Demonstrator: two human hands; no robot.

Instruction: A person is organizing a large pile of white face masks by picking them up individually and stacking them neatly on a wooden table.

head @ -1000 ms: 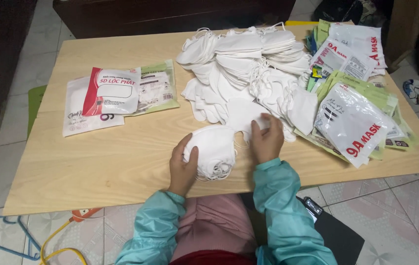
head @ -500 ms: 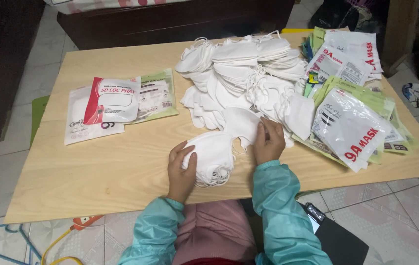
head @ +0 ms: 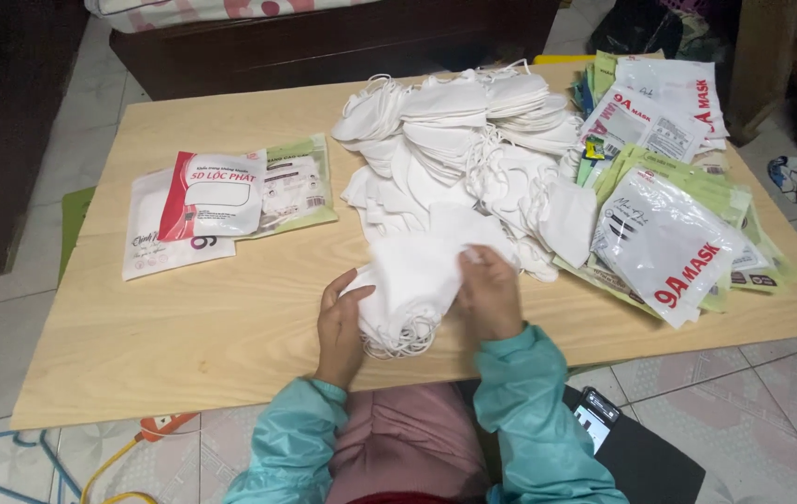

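1. A small stack of white face masks (head: 408, 289) sits near the front edge of the wooden table (head: 202, 327), held between the person's two hands, its ear loops hanging loose at the lower side.
2. The left hand (head: 341, 329) cups the stack's left side, fingers curled together around its edge.
3. The right hand (head: 490, 294) lies on the stack's right side, fingers pressed together and bent down over the top mask.
4. Just behind the stack spreads a large heap of loose white masks (head: 454, 149), touching it at the back.
5. To the right lie overlapping printed mask pouches (head: 669, 233), white and green.
6. At the left, well apart, lie a few filled pouches (head: 207, 201), one with a red stripe.
7. A phone (head: 594, 418) rests below the table's edge by the teal right sleeve (head: 534, 420).
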